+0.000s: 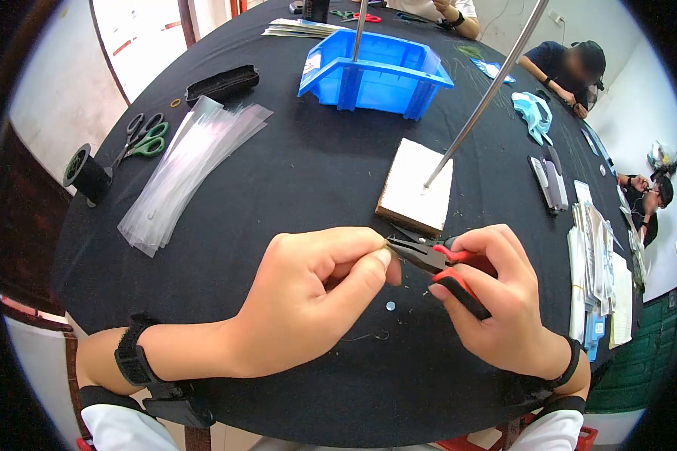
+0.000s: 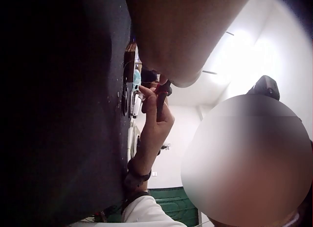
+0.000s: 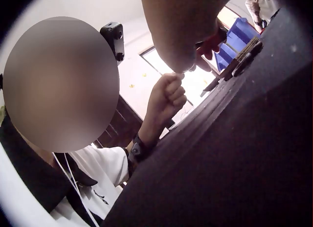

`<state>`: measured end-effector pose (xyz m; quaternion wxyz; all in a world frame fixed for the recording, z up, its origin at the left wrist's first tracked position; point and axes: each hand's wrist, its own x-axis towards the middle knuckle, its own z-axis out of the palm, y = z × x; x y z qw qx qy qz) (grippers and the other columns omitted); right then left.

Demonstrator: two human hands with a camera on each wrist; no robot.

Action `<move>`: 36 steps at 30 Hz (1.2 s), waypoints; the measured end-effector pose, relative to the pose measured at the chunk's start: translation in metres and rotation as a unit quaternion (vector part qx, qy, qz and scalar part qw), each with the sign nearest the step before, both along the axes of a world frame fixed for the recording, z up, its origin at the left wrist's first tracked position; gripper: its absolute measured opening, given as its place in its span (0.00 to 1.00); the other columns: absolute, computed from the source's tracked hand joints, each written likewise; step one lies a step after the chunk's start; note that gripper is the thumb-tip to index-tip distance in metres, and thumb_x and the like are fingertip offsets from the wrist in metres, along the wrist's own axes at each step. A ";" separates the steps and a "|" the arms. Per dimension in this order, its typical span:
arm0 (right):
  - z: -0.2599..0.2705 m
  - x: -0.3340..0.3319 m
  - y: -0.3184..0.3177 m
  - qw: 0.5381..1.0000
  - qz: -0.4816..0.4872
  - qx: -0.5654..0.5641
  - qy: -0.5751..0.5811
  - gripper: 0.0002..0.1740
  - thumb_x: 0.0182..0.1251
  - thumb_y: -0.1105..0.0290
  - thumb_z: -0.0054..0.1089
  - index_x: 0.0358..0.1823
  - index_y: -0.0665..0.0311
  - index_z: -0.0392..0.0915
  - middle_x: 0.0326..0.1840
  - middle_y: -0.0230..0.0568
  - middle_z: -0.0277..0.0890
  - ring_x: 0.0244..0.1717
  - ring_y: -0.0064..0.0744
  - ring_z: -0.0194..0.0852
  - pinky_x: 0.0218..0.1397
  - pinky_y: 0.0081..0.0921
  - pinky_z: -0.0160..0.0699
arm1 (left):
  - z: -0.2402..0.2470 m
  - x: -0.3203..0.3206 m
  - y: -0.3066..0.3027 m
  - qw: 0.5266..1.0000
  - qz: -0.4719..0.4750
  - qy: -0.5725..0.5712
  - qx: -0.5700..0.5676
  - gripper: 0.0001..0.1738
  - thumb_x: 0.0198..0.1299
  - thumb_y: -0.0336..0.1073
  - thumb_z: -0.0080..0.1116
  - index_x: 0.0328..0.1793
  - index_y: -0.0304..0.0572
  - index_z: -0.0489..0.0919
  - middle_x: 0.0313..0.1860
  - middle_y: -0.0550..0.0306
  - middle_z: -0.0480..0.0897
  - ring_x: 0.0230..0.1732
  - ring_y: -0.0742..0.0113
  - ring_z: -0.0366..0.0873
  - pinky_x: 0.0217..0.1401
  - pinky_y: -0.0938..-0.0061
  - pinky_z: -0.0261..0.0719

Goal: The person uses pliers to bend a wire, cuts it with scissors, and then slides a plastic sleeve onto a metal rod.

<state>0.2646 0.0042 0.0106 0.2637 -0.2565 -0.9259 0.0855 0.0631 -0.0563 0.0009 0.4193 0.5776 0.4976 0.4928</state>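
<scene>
My right hand [image 1: 496,301] grips a pair of pliers [image 1: 421,257] with red and black handles, their dark jaws pointing left. Thumb and forefinger of my left hand [image 1: 316,293] pinch a tiny thin piece right at the pliers' tips; the fingers mostly hide it, and I cannot tell its kind. Its other fingers are curled in. Under the hands, a small round pale disc [image 1: 390,306] and a fine curled strand [image 1: 372,335] lie on the black cloth. The left wrist view shows the right hand [image 2: 155,109] around the handles; the right wrist view shows the left hand [image 3: 166,97] with curled fingers.
A metal rod [image 1: 481,105] rises from a white-topped block [image 1: 414,180] just beyond the hands. Behind stands a blue bin [image 1: 384,86]. Clear plastic strips [image 1: 192,165], scissors [image 1: 149,141] and a spool [image 1: 86,174] lie left; a stapler [image 1: 551,180] and paper packets [image 1: 590,263] lie right.
</scene>
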 end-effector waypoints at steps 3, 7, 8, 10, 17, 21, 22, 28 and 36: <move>-0.002 0.001 0.002 1.000 0.009 0.005 0.010 0.09 0.43 0.79 0.67 0.28 0.69 0.77 0.35 0.45 0.69 0.33 0.36 0.69 0.31 0.24 0.71 | 0.001 0.000 0.001 1.000 -0.004 0.006 -0.003 0.13 0.63 0.32 0.46 0.31 0.32 0.80 0.14 0.70 0.65 0.17 0.85 0.57 0.19 0.83 0.52; -0.003 0.001 0.000 1.000 0.008 -0.026 0.014 0.07 0.44 0.80 0.66 0.27 0.68 0.77 0.32 0.44 0.70 0.27 0.34 0.70 0.28 0.22 0.69 | -0.003 0.000 0.001 1.000 -0.005 0.005 0.007 0.14 0.64 0.32 0.46 0.31 0.33 0.80 0.14 0.70 0.65 0.16 0.85 0.57 0.18 0.83 0.52; -0.004 0.001 0.000 0.999 0.015 -0.040 0.018 0.08 0.45 0.78 0.67 0.27 0.68 0.77 0.31 0.43 0.70 0.26 0.34 0.70 0.27 0.23 0.69 | -0.002 0.000 0.001 1.000 -0.007 0.002 -0.001 0.14 0.64 0.32 0.46 0.31 0.33 0.79 0.14 0.70 0.65 0.16 0.85 0.57 0.18 0.83 0.52; -0.005 0.001 0.002 0.997 0.030 -0.067 0.027 0.09 0.47 0.74 0.69 0.28 0.68 0.77 0.29 0.42 0.69 0.23 0.35 0.69 0.25 0.25 0.70 | -0.002 0.000 0.001 1.000 -0.010 -0.005 -0.011 0.14 0.64 0.33 0.45 0.31 0.33 0.79 0.14 0.71 0.64 0.16 0.85 0.57 0.18 0.83 0.52; -0.008 0.002 0.001 0.988 0.043 -0.130 0.071 0.09 0.48 0.75 0.67 0.31 0.68 0.79 0.24 0.41 0.67 0.20 0.33 0.67 0.22 0.25 0.65 | -0.001 0.002 0.001 0.999 -0.006 -0.018 -0.034 0.14 0.65 0.33 0.45 0.32 0.33 0.78 0.13 0.71 0.63 0.16 0.86 0.56 0.18 0.84 0.51; -0.006 0.003 0.001 0.988 0.027 -0.143 0.060 0.07 0.48 0.74 0.68 0.30 0.68 0.80 0.21 0.39 0.66 0.18 0.31 0.65 0.20 0.24 0.62 | 0.000 0.003 0.000 0.999 -0.010 -0.003 -0.038 0.14 0.66 0.33 0.45 0.31 0.32 0.78 0.13 0.71 0.63 0.15 0.86 0.55 0.18 0.84 0.50; -0.006 0.003 0.001 0.987 0.026 -0.145 0.056 0.07 0.49 0.74 0.68 0.29 0.67 0.81 0.21 0.39 0.66 0.17 0.30 0.64 0.19 0.24 0.61 | -0.001 0.002 0.000 0.999 -0.013 -0.001 -0.040 0.14 0.66 0.33 0.45 0.31 0.33 0.77 0.13 0.71 0.63 0.15 0.86 0.55 0.17 0.84 0.50; -0.006 0.005 0.002 0.976 -0.013 -0.216 0.020 0.02 0.52 0.74 0.65 0.23 0.63 0.81 0.21 0.34 0.68 0.21 0.24 0.64 0.24 0.20 0.58 | -0.004 0.002 0.001 0.999 -0.021 0.004 -0.040 0.14 0.66 0.33 0.45 0.31 0.33 0.76 0.13 0.71 0.62 0.15 0.86 0.55 0.17 0.84 0.49; -0.015 0.006 0.008 0.982 0.003 -0.182 0.057 0.09 0.52 0.67 0.69 0.30 0.65 0.83 0.18 0.38 0.65 0.17 0.32 0.63 0.20 0.27 0.60 | -0.002 0.004 -0.001 0.997 -0.016 -0.020 -0.066 0.15 0.67 0.33 0.45 0.31 0.32 0.76 0.13 0.71 0.62 0.14 0.86 0.54 0.17 0.83 0.48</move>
